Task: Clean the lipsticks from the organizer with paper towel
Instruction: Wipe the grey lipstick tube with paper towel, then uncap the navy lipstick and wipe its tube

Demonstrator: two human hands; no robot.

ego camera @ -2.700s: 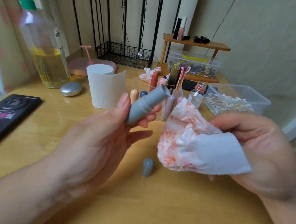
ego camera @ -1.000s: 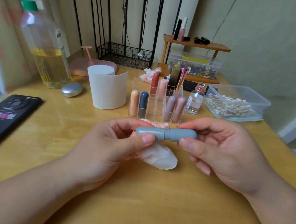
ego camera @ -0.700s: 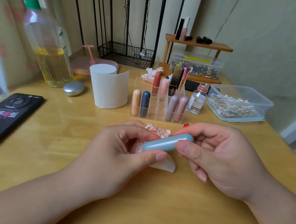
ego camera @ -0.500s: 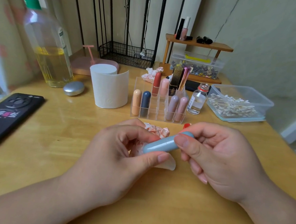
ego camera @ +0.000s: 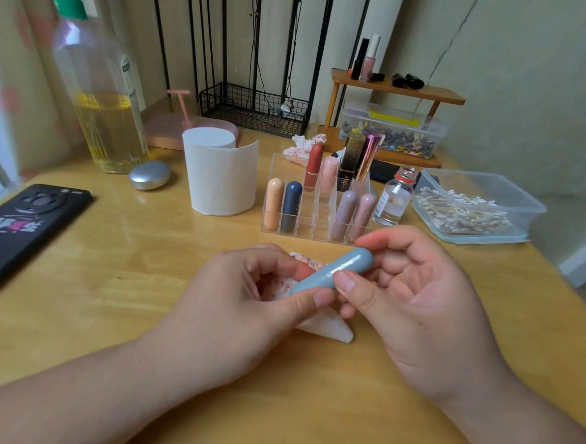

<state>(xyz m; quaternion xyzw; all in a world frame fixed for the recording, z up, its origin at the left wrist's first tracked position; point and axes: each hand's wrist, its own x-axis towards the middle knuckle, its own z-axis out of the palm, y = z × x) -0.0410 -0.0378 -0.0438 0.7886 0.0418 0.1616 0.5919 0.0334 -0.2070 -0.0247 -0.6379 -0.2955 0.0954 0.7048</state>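
Lipstick (ego camera: 333, 272) sits capped and pinched at both ends, left hand (ego camera: 245, 308) on the low end, right hand (ego camera: 416, 308) on the high end, just above the table (ego camera: 109, 279). Organizer (ego camera: 314, 219) waits at twelve o'clock of the hands, middle slots bare. Risk, I'd say: that glossy shell slips from the fingertip grips, or a hasty return topples the tubes (ego camera: 292, 204) standing there. Towel (ego camera: 326, 328), red-stained, lies mostly hidden under both hands. The right thumb covers the cap seam, so full closure can't be judged.

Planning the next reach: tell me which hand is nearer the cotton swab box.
Right. The right hand is front-left of the cotton swab box; the left hand lies farther left, past the grey lipstick both hold.
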